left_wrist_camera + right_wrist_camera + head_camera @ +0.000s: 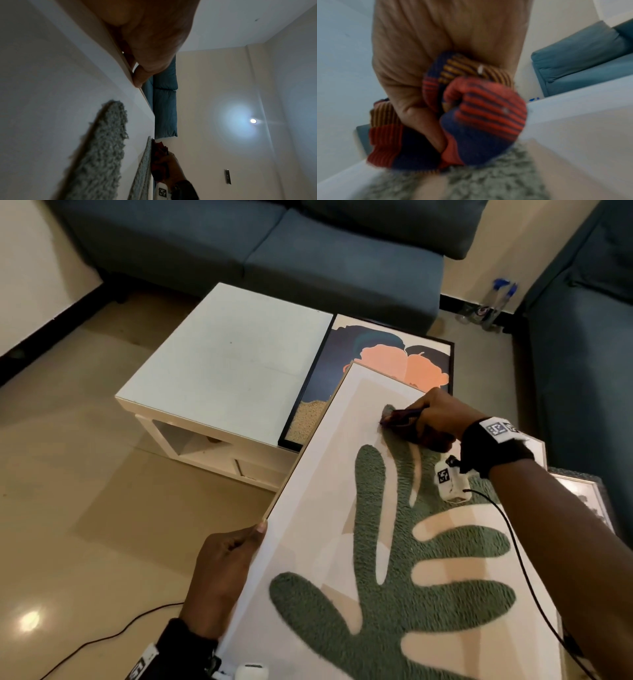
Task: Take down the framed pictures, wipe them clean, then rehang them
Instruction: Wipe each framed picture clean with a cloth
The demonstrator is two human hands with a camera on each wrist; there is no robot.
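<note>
A large white-framed picture (pixel 325 474) with a fuzzy green leaf shape fills the lower right of the head view, tilted up toward me. My left hand (pixel 226 563) grips its left edge, thumb on the front. My right hand (pixel 431 422) holds a striped red, blue and orange cloth (pixel 399 419) bunched against the upper part of the picture. In the right wrist view the cloth (pixel 476 115) is wadded in the fingers and presses on the green texture (pixel 488 175). In the left wrist view, fingers (pixel 140 75) curl round the frame edge.
A white low table (pixel 222 364) stands ahead. A black-framed picture (pixel 373 364) with orange and dark shapes leans against it. Another framed picture (pixel 582 498) lies at the right. Blue sofas (pixel 308 251) line the back and right. Bottles (pixel 493 302) stand in the corner. A cable (pixel 113 635) crosses the floor.
</note>
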